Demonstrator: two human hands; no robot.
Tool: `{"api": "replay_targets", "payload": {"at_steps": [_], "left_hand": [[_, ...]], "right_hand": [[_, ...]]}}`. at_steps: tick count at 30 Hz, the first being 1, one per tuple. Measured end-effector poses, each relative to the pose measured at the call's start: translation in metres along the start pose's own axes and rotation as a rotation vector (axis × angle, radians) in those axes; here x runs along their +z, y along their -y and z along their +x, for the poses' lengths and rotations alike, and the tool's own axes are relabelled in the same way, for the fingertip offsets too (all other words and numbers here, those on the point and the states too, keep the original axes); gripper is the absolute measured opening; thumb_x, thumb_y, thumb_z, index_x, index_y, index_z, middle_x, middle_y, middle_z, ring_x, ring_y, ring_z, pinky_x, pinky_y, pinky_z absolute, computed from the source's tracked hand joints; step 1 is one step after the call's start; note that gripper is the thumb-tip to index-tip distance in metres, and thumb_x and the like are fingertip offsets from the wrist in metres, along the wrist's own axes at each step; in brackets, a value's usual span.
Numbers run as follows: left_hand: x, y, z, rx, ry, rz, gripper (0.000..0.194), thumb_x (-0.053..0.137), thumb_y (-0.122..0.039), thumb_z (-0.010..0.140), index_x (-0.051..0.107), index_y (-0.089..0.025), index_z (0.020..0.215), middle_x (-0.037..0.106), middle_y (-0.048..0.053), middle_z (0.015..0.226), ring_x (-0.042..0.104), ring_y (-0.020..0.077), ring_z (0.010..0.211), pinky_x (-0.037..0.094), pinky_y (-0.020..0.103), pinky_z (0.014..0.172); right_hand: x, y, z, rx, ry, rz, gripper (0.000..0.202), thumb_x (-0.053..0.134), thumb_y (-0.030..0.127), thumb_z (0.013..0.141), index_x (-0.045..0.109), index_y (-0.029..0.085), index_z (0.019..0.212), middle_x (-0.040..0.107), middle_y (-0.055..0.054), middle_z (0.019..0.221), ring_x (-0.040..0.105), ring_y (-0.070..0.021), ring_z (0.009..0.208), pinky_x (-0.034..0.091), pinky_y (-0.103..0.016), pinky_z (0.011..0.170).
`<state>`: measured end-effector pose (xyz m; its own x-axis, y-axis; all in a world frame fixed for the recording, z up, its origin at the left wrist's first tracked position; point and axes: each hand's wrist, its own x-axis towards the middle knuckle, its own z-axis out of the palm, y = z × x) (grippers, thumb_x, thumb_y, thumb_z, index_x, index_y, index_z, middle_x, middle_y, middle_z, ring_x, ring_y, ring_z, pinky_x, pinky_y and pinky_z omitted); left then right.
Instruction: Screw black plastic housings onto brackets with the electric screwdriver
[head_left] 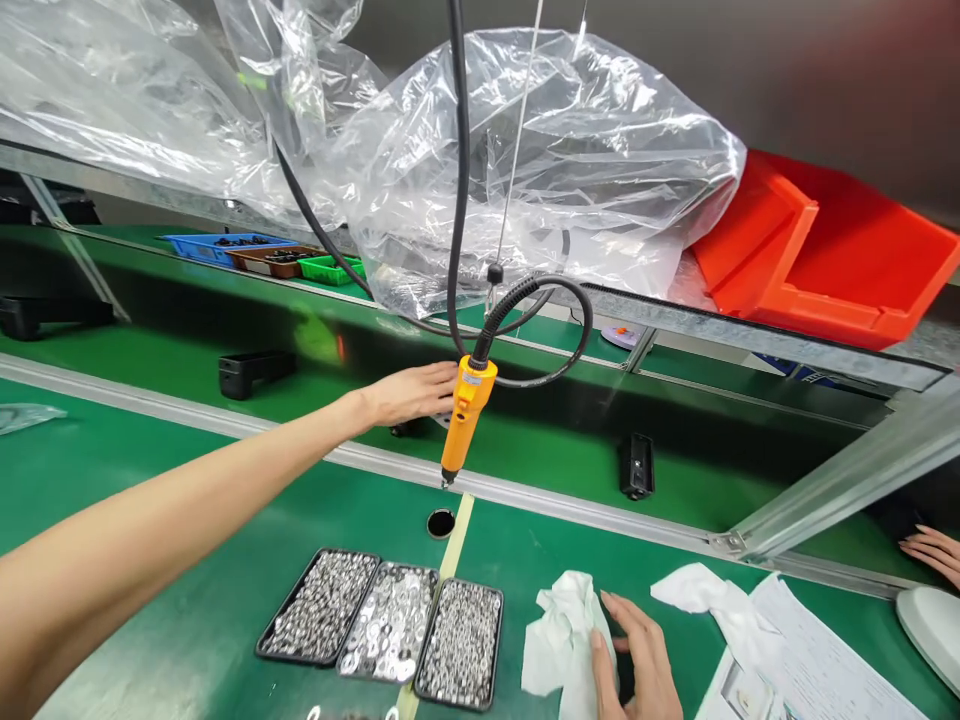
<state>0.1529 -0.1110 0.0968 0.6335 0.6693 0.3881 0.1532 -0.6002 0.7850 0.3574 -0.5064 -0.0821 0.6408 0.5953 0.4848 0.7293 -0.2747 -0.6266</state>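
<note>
My left hand (pixel 414 394) reaches forward over the green belt, fingers stretched out. Its fingertips pass behind a hanging yellow electric screwdriver (pixel 468 415). Under the hand a small dark piece (pixel 407 428) shows, mostly covered; I cannot tell whether the hand touches it. At the lower right, my right hand (pixel 643 665) curls its thumb and fingers around a black part (pixel 622 645), largely hidden by the hand. A crumpled white cloth (pixel 562 640) lies against its thumb. Left of it are three black trays of small metal parts, among them a tray of washers (pixel 390 620).
Black parts, such as a bracket (pixel 255 373) and a small block (pixel 637 466), sit on the belt. A metal rail (pixel 540 495) edges the green table. Plastic bags (pixel 555 150) and a red bin (pixel 832 250) occupy the shelf. Papers (pixel 817 650) and another person's hand (pixel 934 552) are at right.
</note>
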Motion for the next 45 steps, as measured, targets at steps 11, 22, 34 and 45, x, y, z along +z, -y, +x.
{"api": "replay_targets", "payload": {"at_steps": [11,22,34,45], "left_hand": [[-0.057,-0.049,-0.187,0.055,-0.254,0.774,0.041,0.054,-0.029,0.101,0.060,-0.010,0.136,0.061,0.009,0.130,0.058,0.0300,0.128,0.046,0.048,0.113],[0.007,-0.085,-0.292,0.216,-0.330,0.509,0.070,0.073,-0.023,0.090,0.046,-0.036,0.153,0.065,0.004,0.124,0.066,0.0253,0.101,0.059,0.042,0.088],[0.064,-0.045,-0.280,0.019,-0.582,0.169,0.063,0.076,-0.033,0.088,0.053,-0.038,0.146,0.059,0.006,0.117,0.062,0.0290,0.104,0.056,0.052,0.094],[0.059,-0.039,-0.288,0.130,-0.567,0.367,0.068,0.076,-0.031,0.089,0.048,-0.038,0.150,0.064,0.003,0.125,0.065,0.0288,0.104,0.059,0.052,0.089]], "right_hand": [[-0.019,0.022,0.004,-0.227,-0.023,0.114,0.028,0.056,0.026,0.100,0.065,0.022,0.126,0.065,-0.013,0.122,0.064,-0.0267,0.110,0.058,-0.044,0.085],[-0.015,0.087,-0.010,-0.513,0.323,0.178,0.020,0.059,0.016,0.099,0.068,0.025,0.114,0.072,-0.005,0.105,0.067,-0.0203,0.100,0.056,-0.037,0.088],[0.022,0.111,0.008,-0.472,0.592,-0.038,0.010,0.073,0.025,0.092,0.072,0.023,0.102,0.065,-0.005,0.094,0.062,-0.0237,0.092,0.052,-0.038,0.078],[0.028,0.106,0.008,-0.478,0.573,0.097,0.012,0.060,0.022,0.101,0.071,0.022,0.097,0.069,-0.005,0.093,0.061,-0.0209,0.090,0.049,-0.036,0.081]]}}
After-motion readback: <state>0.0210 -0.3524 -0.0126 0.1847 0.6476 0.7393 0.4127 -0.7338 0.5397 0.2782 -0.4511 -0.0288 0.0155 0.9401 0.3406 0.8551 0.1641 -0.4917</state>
